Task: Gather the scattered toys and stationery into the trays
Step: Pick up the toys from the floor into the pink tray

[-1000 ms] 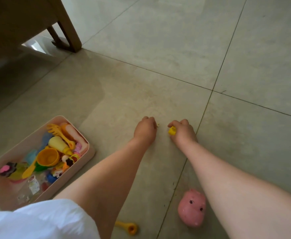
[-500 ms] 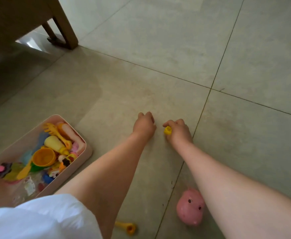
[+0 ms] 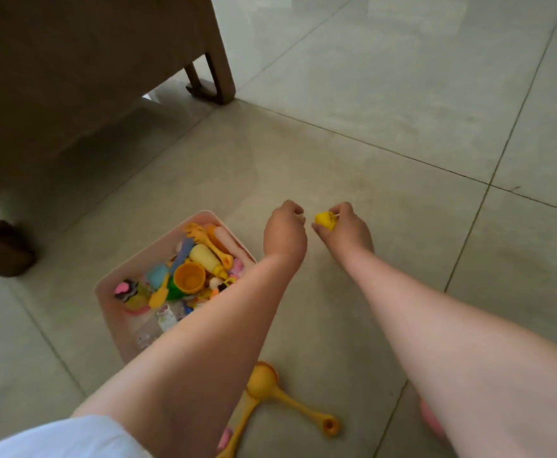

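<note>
The left forearm (image 3: 204, 328) hides the near corner of the pale pink plastic tray (image 3: 108, 292). The right forearm (image 3: 452, 352) covers most of a pink rounded toy (image 3: 430, 421).

Both forearms are bare from elbow to wrist, with no watch, bracelet or ring showing on the left hand (image 3: 285, 231) or the right hand (image 3: 346, 231). A white short sleeve (image 3: 62, 438) covers the left upper arm, its hem loose and softly creased.
</note>
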A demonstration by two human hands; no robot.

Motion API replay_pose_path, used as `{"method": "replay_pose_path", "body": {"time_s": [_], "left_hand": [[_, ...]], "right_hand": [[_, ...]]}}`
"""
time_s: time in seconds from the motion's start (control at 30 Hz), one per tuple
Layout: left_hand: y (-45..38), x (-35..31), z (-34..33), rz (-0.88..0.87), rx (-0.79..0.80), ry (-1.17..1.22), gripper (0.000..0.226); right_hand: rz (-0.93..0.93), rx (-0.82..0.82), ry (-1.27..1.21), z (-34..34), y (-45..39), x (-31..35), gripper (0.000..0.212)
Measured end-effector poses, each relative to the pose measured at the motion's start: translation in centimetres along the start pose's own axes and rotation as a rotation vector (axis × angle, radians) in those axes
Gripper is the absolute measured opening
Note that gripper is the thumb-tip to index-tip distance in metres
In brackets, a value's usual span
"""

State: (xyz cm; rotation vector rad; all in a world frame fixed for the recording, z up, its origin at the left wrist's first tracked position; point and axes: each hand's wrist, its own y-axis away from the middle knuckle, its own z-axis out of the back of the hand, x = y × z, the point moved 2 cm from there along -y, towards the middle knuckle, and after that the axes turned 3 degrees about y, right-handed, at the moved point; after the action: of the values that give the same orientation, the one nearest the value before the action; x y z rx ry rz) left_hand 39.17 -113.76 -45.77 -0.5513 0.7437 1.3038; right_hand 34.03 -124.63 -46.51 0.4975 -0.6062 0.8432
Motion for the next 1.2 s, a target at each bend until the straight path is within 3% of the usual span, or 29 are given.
{"method": "replay_pose_path", "body": {"time_s": [0.27, 0.4, 0.5, 0.67, 0.8, 1.0, 1.1, 1.2], "left_hand": [[1.2, 10.1, 15.8, 0.288, -0.349, -0.03, 0.019], [2.2, 13.2, 19.2, 0.403, -0.367, -0.074, 0.038], [2.9, 13.5, 19.7, 0.448, -0.336, -0.159, 0.044], [3.6, 14.2, 20.1, 0.467, -0.298, -0.276, 0.047], [3.9, 14.5, 19.2, 0.318, -0.256, -0.426, 0.041], [3.1, 12.0, 15.7, 0.236, -0.131, -0.359, 0.04], [2.7, 10.9, 14.1, 0.204, -0.179, -0.263, 0.046], [2.3, 9.3, 12.2, 0.162, -0.187, -0.261, 0.034]], "right_hand": [[0.371, 0.172, -0.08, -8.7, 4.8, 13.4, 0.042], [0.485, 0.297, -0.089, -12.1, 6.0, 17.2, 0.05], [0.441, 0.401, -0.153, -13.2, 5.5, 17.8, 0.061], [0.246, 0.096, 0.215, -13.5, 4.4, 14.3, 0.037], [0.132, 0.256, 0.269, -12.9, 5.1, 11.3, 0.028], [0.185, 0.269, 0.379, -10.4, 5.4, 10.3, 0.021], [0.177, 0.249, 0.454, -9.1, 5.9, 9.7, 0.023], [0.093, 0.184, 0.461, -7.0, 6.4, 7.3, 0.025]]}}
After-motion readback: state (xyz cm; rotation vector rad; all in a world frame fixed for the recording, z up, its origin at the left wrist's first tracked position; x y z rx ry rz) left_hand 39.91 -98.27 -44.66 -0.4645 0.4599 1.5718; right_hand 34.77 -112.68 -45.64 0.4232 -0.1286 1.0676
